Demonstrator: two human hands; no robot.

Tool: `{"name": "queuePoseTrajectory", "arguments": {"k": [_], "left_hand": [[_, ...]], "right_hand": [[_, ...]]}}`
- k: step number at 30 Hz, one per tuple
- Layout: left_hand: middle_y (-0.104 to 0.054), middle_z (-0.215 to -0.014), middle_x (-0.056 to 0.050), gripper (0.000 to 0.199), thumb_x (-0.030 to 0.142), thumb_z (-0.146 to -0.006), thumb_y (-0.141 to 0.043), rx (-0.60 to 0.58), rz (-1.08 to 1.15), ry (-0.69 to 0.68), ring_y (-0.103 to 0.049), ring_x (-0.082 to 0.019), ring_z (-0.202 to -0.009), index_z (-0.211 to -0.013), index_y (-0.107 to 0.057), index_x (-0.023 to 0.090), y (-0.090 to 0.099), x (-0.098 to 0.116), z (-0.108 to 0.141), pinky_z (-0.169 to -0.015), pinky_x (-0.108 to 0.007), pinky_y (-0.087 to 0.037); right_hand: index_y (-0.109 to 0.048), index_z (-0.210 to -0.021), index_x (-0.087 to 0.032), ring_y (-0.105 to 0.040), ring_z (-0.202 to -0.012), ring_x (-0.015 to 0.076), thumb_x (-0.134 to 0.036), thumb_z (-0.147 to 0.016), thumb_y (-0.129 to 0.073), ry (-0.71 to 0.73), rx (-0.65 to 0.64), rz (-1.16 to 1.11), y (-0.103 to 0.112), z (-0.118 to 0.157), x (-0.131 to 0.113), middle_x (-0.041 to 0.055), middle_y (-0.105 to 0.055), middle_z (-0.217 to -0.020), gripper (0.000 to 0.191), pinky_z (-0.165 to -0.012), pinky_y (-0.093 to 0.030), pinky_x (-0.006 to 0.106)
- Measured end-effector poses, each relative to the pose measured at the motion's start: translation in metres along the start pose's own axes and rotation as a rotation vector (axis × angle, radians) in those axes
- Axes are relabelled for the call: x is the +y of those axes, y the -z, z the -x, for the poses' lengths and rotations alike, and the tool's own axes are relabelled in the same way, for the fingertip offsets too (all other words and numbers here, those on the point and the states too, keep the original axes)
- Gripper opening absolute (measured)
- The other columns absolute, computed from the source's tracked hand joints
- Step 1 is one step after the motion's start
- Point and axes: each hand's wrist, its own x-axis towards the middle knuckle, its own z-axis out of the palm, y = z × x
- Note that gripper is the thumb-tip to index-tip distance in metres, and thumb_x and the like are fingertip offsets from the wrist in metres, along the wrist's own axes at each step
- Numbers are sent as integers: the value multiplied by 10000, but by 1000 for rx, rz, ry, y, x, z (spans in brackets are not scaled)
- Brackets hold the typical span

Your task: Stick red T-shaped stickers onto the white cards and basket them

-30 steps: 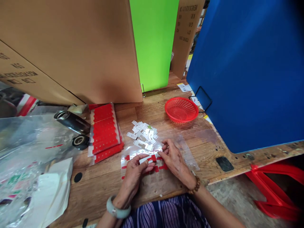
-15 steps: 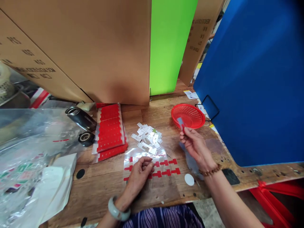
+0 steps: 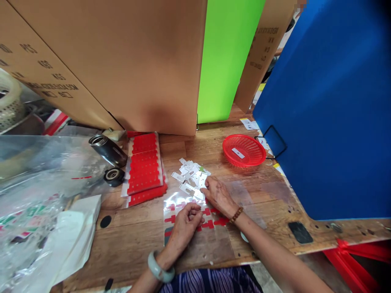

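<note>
A clear sheet (image 3: 215, 240) with red T-shaped stickers (image 3: 208, 224) lies on the wooden table in front of me. My left hand (image 3: 187, 221) rests on its left part, fingers curled; whether they hold anything is hidden. Just behind the sheet is a loose pile of flat silvery metal pieces (image 3: 188, 189). The fingertips of my right hand (image 3: 217, 194) are bent together at the pile's right edge, touching a piece there. One metal piece (image 3: 238, 153) lies in the red basket (image 3: 258, 156) at the back right.
Stacked red sticker sheets (image 3: 143, 167), an open dark flask (image 3: 108, 150) and its cap (image 3: 114, 176) stand left of the pile. Plastic bags (image 3: 36, 203) cover the far left. Cardboard (image 3: 137, 65), a green panel (image 3: 229, 61) and a blue panel (image 3: 332, 110) rise behind and right.
My right hand has moved left and nearer, from the basket to the metal pile. The piece it held is gone from its fingers, and one piece now shows in the basket.
</note>
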Motion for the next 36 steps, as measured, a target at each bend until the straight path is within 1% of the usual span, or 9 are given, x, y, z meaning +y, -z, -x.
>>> {"name": "queuePoseTrajectory", "arguments": {"k": [5, 8, 12, 16, 18, 22, 28, 32, 36], "left_hand": [[-623, -742, -5, 388, 388, -646, -760, -4, 51, 38, -638, -135, -650, -887, -579, 145, 1, 3, -1, -671, -277, -501], [-642, -758, -25, 436, 406, -645, -766, 8, 40, 74, -650, -147, -668, -928, -579, 133, 1, 8, 1, -684, -288, -511], [-668, -795, -61, 465, 455, -662, -753, 11, 102, 73, -660, -157, -717, -936, -576, 124, -6, 18, 4, -733, -300, -518], [-666, -776, -27, 435, 444, -673, -756, 11, 227, 6, -642, -127, -683, -936, -581, 145, -18, 25, 4, -714, -264, -505], [-634, -708, 8, 369, 429, -678, -756, 3, 262, -48, -594, -96, -599, -853, -589, 150, -21, 25, 2, -648, -233, -488], [-631, -695, 5, 346, 422, -649, -775, 4, 289, -30, -597, -105, -611, -738, -580, 151, -18, 24, 2, -630, -230, -488], [-666, -688, -27, 367, 411, -621, -790, -30, 200, 83, -595, -105, -520, -770, -603, 132, -16, 25, 2, -531, -223, -481], [-642, -625, -16, 327, 388, -655, -768, -54, 154, 71, -544, -67, -458, -734, -614, 110, -20, 21, 1, -461, -178, -427], [-654, -642, -18, 361, 355, -609, -801, -77, 186, 129, -594, -93, -498, -799, -618, 109, -23, 17, -1, -515, -203, -482]], "right_hand": [[-488, -566, -184, -451, -556, 120, -129, -658, -611, -103, -70, -107, 3, -12, 12, -21, -509, -552, 163, -551, -293, 242], [-471, -572, -195, -417, -444, 96, -230, -692, -595, -194, -109, -238, 15, -11, 20, -41, -485, -478, 176, -472, -295, 227], [-448, -676, -212, -392, -356, 80, -461, -724, -567, -281, -166, -460, 22, 13, 18, -57, -504, -468, 281, -391, -303, 211], [-474, -717, -196, -474, -383, 73, -505, -603, -725, -374, -196, -930, 3, 47, 5, -44, -568, -507, 414, -418, -383, 191], [-494, -740, -190, -530, -428, 88, -498, -618, -740, -369, -213, -1028, -8, 62, 0, -32, -594, -535, 412, -459, -432, 199], [-544, -756, -188, -583, -522, 122, -477, -739, -646, -271, -202, -798, -6, 76, 7, -10, -619, -602, 307, -534, -474, 240], [-603, -796, -200, -587, -713, 177, -283, -854, -488, -49, 129, -116, 33, 69, 47, 24, -622, -748, 152, -696, -453, 303], [-595, -793, -198, -571, -798, 190, -217, -864, -458, 75, 92, 67, 39, 69, 60, 59, -614, -851, 155, -749, -448, 314], [-566, -796, -203, -540, -768, 180, -192, -875, -445, 101, 86, 157, 36, 75, 59, 36, -576, -813, 145, -727, -436, 302]]}}
